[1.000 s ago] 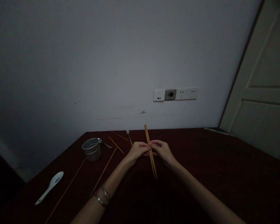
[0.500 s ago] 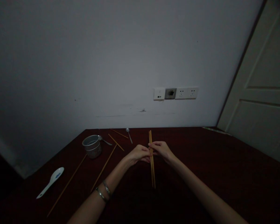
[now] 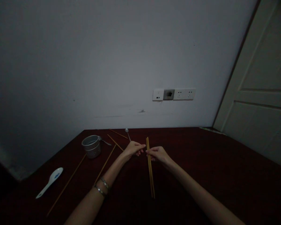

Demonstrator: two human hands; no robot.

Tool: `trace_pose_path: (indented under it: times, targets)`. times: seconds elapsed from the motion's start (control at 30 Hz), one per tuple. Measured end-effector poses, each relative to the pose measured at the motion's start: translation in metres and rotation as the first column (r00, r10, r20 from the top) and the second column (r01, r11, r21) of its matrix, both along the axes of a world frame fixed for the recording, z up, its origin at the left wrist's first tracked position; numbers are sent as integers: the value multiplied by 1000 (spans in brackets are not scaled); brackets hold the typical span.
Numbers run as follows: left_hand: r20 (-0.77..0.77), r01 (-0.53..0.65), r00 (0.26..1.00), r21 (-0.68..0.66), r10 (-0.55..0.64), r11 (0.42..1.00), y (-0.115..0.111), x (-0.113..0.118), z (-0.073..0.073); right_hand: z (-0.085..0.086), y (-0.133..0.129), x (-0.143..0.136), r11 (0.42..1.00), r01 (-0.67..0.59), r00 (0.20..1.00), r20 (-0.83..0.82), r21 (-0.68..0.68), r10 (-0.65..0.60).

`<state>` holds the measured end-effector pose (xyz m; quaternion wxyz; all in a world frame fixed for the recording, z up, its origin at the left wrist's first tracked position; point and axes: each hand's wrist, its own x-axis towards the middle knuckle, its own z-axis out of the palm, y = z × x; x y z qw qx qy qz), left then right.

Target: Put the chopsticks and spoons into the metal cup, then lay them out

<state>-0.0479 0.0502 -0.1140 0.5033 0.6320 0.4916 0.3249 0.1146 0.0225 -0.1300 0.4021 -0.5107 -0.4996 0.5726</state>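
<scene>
A pair of chopsticks [image 3: 150,175] is pinched near its upper part between the thumb and fingers of my right hand [image 3: 159,153]. The two sticks lie side by side, almost upright in the picture. Just left of them is my left hand [image 3: 134,148], its thumb stretched toward the sticks and its other fingers loosely bent and apart, with nothing visible in it. A small gap shows between its thumb tip and the sticks. Two bracelets circle my left wrist.
Left on the dark red table [image 3: 189,175] are a metal cup [image 3: 93,149], a small spoon [image 3: 105,142] beside it, a white soup spoon [image 3: 52,178] and several loose sticks [image 3: 66,185]. Another spoon [image 3: 127,131] lies farther back. Behind stands a wall with sockets [image 3: 183,94].
My left hand has let go of the chopsticks and drawn back to the left. My right hand keeps them and has come slightly left and nearer.
</scene>
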Motion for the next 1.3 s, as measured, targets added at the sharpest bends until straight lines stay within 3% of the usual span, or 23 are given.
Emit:
trace_pose_path:
  times: [0.13, 0.3, 0.37, 0.6, 0.77, 0.9, 1.0, 1.3]
  targets:
    - [-204, -31, 978, 52, 41, 998, -3, 10, -11, -6, -6, -4, 999, -14, 998, 59, -45, 17]
    - [-422, -71, 885, 293, 195, 953, -4, 20, -14, -11, -10, -9, 997, -39, 985, 165, -67, 50]
    - [-458, -68, 860, 331, 223, 941, -4, 23, -14, -12, -10, -11, 996, -48, 982, 179, -70, 60]
    - [-550, -42, 805, 321, 222, 946, -6, 28, -14, -12, -14, -9, 994, -106, 968, 227, -35, 111]
    - [-651, -33, 721, 309, 237, 950, -4, 25, -16, 7, -13, 12, 975, -199, 917, 333, -96, 220]
    - [-712, -36, 656, 301, 249, 953, 1, 23, -22, 18, -1, 38, 990, -124, 934, 330, -68, 139]
    - [-754, -44, 605, 289, 256, 956, 0, 26, -23, 15, 10, 52, 998, -52, 951, 302, -43, 63]
    - [-811, 10, 504, 349, 297, 937, -14, 38, -18, -9, 21, 73, 998, -60, 981, 183, -27, 64]
